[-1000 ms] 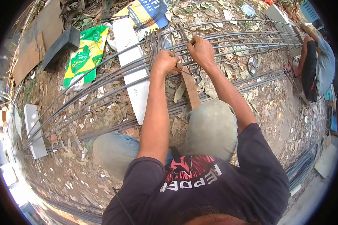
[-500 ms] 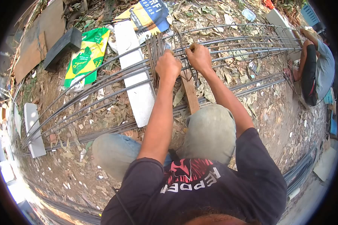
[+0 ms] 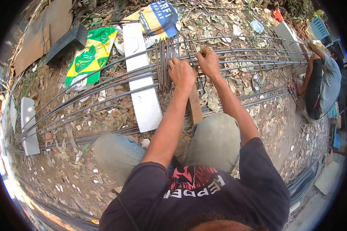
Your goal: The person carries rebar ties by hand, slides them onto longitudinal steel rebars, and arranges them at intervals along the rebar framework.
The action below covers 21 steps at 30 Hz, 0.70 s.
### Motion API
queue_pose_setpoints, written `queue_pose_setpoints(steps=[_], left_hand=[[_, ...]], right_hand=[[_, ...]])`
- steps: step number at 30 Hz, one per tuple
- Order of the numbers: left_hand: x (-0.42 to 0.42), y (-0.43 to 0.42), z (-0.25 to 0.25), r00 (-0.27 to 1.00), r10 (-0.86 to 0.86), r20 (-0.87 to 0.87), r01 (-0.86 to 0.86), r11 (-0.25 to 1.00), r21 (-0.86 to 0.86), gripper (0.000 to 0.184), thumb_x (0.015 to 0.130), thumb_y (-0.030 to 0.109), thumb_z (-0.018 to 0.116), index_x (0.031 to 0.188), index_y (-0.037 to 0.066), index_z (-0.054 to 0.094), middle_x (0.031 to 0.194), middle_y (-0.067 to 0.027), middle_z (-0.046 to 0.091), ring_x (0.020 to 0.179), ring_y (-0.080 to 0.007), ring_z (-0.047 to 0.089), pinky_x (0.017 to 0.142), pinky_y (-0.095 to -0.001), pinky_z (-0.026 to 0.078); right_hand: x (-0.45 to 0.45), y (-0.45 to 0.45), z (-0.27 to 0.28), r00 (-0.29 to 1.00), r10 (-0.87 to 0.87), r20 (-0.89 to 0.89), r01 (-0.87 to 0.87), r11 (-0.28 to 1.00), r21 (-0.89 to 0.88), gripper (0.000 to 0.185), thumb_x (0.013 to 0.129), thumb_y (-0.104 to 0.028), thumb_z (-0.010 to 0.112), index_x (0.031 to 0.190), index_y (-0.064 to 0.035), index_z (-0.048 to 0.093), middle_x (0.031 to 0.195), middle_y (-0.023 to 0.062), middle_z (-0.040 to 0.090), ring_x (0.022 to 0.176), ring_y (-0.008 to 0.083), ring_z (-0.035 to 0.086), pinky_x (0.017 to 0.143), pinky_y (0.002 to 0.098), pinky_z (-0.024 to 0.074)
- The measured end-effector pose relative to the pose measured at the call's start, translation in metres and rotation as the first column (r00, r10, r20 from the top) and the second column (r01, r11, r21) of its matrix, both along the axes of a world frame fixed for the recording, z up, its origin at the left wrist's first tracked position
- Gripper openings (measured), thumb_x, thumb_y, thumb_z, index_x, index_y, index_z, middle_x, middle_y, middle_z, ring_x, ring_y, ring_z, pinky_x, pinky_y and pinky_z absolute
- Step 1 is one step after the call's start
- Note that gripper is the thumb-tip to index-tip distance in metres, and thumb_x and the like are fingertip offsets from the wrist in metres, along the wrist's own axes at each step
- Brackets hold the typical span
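Observation:
Long steel reinforcing bars (image 3: 104,82) run across the view. A bundle of rusty rectangular stirrups (image 3: 163,63) hangs close together around them. My left hand (image 3: 182,73) lies just right of the bundle, its fingers curled over a steel bar. Beside it, my right hand (image 3: 208,63) is closed in a pinch at the upper bars, close to a few separate stirrups (image 3: 188,48). What its fingertips hold is too small to make out. Below my hands a wooden stick (image 3: 195,106) slants toward my knee.
A long white block (image 3: 144,106) lies under the bars, and a smaller pale block (image 3: 29,125) supports their left end. A co-worker (image 3: 325,84) crouches at the far right end. Green-yellow (image 3: 90,57) and blue-yellow bags (image 3: 154,21) lie behind, near a dark block (image 3: 67,44).
My left hand has shifted right, away from the stirrup bundle, and its fist has loosened. My right hand stays close by in a pinch. The whole view has tilted slightly.

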State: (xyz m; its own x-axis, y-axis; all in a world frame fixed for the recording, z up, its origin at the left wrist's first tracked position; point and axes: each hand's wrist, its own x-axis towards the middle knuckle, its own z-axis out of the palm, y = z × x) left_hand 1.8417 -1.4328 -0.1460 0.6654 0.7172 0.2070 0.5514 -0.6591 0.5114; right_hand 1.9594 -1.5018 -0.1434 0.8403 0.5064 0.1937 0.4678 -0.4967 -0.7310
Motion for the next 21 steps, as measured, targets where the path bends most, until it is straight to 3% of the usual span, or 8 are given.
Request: queue_pose_setpoints(steps=[4,7,10,13,16,21], left_hand=[[0.003,-0.003,-0.005,0.999,0.0,0.049,0.003,0.999,-0.051,0.03,0.077,0.023,0.081,0.099,0.004,0.078,0.118,-0.0164,0.059,0.118,-0.0368,0.053,0.101,-0.0481,0.046],[-0.001,-0.008,-0.007,0.959,0.052,0.277,-0.041,0.998,-0.045,0.024,0.077,0.019,0.078,0.095,0.005,0.078,0.129,-0.0177,0.057,0.126,-0.0366,0.048,0.106,-0.0488,0.042],[0.001,-0.004,0.0,0.914,0.044,0.404,-0.037,0.999,-0.026,0.021,0.083,0.017,0.068,0.095,0.0,0.074,0.12,-0.0253,0.064,0.114,-0.0393,0.059,0.092,-0.0506,0.049],[0.001,-0.001,0.015,0.945,0.106,0.31,0.025,0.921,-0.388,0.028,0.087,0.02,0.066,0.108,0.002,0.073,0.097,-0.0263,0.072,0.093,-0.0427,0.07,0.08,-0.053,0.054],[0.0,-0.004,0.017,0.911,0.12,0.393,-0.002,0.957,-0.289,0.029,0.092,0.022,0.064,0.11,0.0,0.071,0.076,-0.0248,0.07,0.076,-0.0445,0.071,0.072,-0.0525,0.055],[-0.001,-0.011,0.012,0.883,0.169,0.437,0.02,0.919,-0.395,0.028,0.096,0.018,0.06,0.111,-0.001,0.074,0.081,-0.0258,0.071,0.08,-0.0436,0.071,0.073,-0.0494,0.053]], right_hand=[[-0.002,0.006,0.001,1.0,0.013,-0.01,-0.013,0.997,-0.079,0.032,0.088,-0.031,0.07,0.093,0.0006,0.076,0.081,0.0246,0.072,0.08,0.0413,0.071,0.077,0.0488,0.0546],[0.002,0.007,-0.003,1.0,-0.007,-0.026,0.004,0.996,-0.088,0.034,0.087,-0.032,0.071,0.092,0.002,0.076,0.082,0.0256,0.072,0.081,0.0415,0.071,0.078,0.0485,0.0552],[-0.003,0.005,0.002,0.999,-0.005,-0.045,0.003,0.999,-0.052,0.036,0.087,-0.031,0.071,0.09,0.0039,0.075,0.081,0.0261,0.072,0.081,0.0412,0.071,0.078,0.048,0.0552],[-0.005,0.005,0.007,0.997,-0.001,-0.082,-0.003,0.999,-0.05,0.036,0.087,-0.032,0.071,0.09,0.0044,0.075,0.082,0.0258,0.072,0.08,0.0401,0.072,0.077,0.0474,0.0551],[0.005,0.009,-0.012,0.999,-0.008,-0.048,0.008,1.0,-0.013,0.037,0.087,-0.032,0.071,0.09,0.0043,0.076,0.082,0.0255,0.073,0.079,0.0389,0.072,0.077,0.0467,0.0551],[0.001,0.006,-0.018,0.99,-0.038,-0.134,0.042,0.999,0.027,0.038,0.089,-0.033,0.07,0.094,0.0041,0.075,0.089,0.027,0.073,0.086,0.0394,0.072,0.082,0.0461,0.0543]])
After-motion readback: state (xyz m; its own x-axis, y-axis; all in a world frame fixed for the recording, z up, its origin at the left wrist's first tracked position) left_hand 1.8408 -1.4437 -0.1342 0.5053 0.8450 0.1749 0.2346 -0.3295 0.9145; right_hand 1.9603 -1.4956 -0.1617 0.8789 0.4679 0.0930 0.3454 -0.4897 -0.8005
